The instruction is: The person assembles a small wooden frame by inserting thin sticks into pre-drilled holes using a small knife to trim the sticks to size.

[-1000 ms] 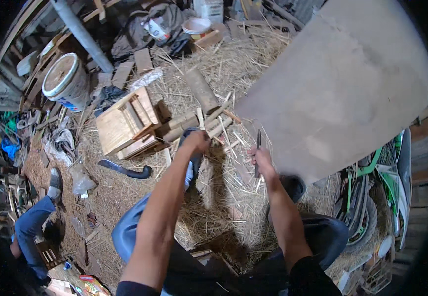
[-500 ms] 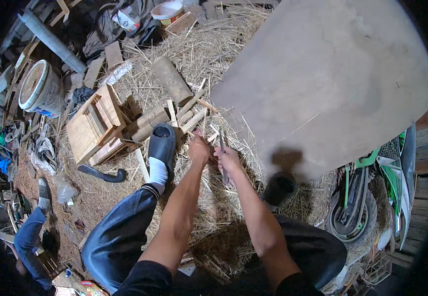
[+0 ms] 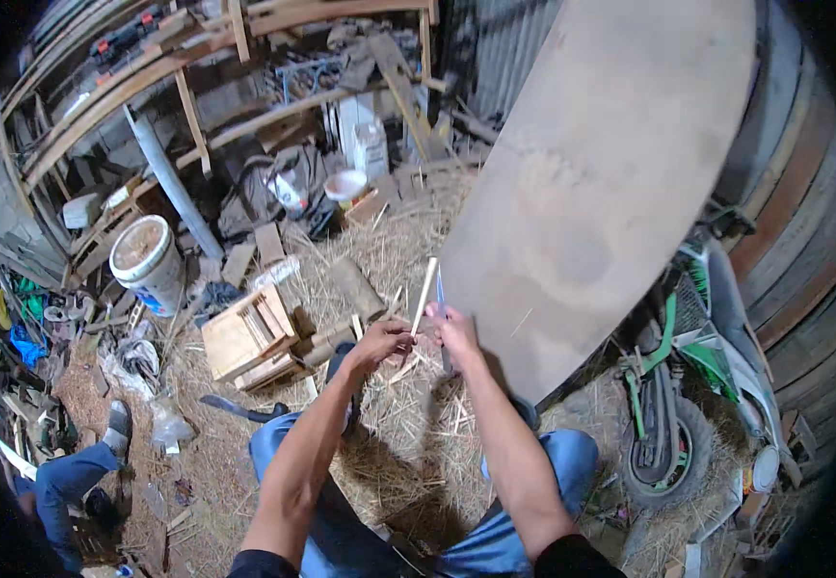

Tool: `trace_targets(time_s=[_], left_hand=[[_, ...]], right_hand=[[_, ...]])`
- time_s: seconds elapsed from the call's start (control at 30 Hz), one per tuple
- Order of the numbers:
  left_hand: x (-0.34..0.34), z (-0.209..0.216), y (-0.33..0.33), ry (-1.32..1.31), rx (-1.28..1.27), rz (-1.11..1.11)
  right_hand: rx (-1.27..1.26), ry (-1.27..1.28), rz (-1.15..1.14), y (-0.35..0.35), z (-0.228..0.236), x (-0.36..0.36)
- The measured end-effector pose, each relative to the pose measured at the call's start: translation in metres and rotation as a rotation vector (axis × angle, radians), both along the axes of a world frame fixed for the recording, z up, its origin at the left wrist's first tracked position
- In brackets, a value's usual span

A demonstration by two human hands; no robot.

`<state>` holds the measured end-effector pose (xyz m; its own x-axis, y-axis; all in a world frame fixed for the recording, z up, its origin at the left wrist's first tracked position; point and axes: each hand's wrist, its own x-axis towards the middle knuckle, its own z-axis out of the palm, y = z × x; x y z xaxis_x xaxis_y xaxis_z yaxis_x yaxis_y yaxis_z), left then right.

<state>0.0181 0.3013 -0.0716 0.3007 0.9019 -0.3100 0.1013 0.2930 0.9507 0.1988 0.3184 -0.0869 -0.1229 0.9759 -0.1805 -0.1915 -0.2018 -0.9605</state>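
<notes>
My left hand point(image 3: 382, 345) is closed on the lower end of a pale, thin wooden stick point(image 3: 424, 294), which points up and away. Close beside it, my right hand point(image 3: 456, 337) grips a knife point(image 3: 440, 285), its narrow blade rising next to the stick. Both hands are above the straw between my knees. I cannot tell whether blade and stick touch. Beyond my left hand, a short log point(image 3: 355, 287) and several split wood pieces lie on the straw.
A large brown board point(image 3: 572, 222) leans at the right, beside a green and white motorbike point(image 3: 668, 414). Left of me are a small wooden stool point(image 3: 235, 349), a dark curved-handled tool point(image 3: 239, 409) and a white bucket point(image 3: 148, 265). Another person's leg point(image 3: 85, 477) shows at lower left.
My hands have come up from the wood pieces on the straw, and the pale stick now stands out from my left hand. The knife stays in my right hand. My view has tilted up.
</notes>
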Motion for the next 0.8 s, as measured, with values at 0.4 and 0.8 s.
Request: trace_targets(time_s=[0.4,0.8], left_hand=[[0.061,0.159,-0.066,-0.376,0.22,-0.218],[0.062,0.137,-0.054,-0.506,0.133,0.01]], right_hand=[[0.322,0.113,-0.016,-0.062,0.21,0.068],[0.235,0.096,-0.083,-0.024,0.149,0.079]])
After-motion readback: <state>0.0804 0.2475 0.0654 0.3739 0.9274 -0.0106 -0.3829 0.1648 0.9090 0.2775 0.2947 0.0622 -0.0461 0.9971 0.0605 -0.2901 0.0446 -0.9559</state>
